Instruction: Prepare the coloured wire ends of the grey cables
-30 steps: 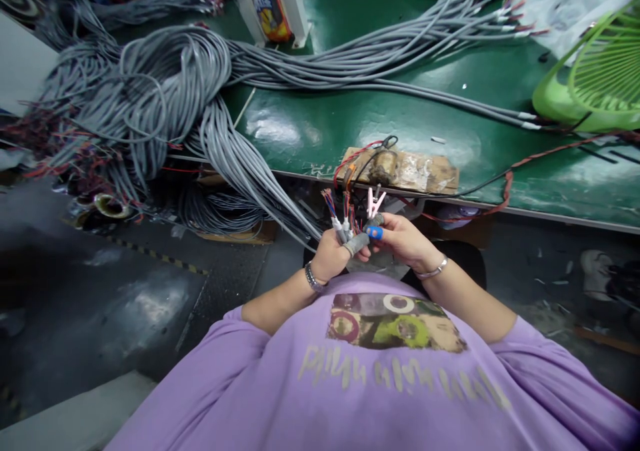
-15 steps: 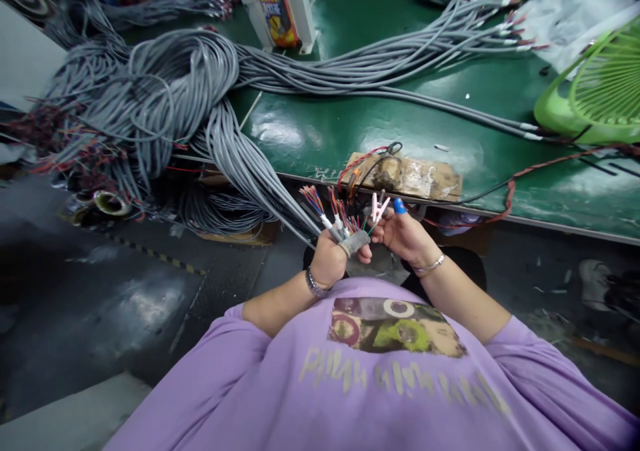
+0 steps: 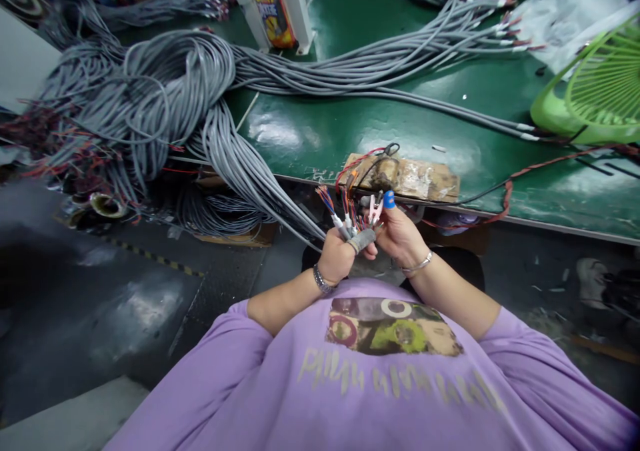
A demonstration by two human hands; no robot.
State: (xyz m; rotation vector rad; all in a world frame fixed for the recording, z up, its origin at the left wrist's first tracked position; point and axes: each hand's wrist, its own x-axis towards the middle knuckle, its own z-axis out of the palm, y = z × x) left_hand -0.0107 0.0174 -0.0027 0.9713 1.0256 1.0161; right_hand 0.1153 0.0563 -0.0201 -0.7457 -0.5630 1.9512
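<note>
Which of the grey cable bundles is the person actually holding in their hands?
The bundle hanging over the table's front edge: its stripped ends sit in the left hand. The other grey bundles lie untouched on the green table.

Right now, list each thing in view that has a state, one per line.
left hand: closed around cable ends.
cable ends: upright in the fist, coloured wires fanned out.
right hand: gripping the pink clip, blue-capped finger raised.
pink clip: held at the wire tips; open or shut unclear.
grey cable bundle: heaped, draped over the table edge.
green fan: lying tilted on the table.
</note>
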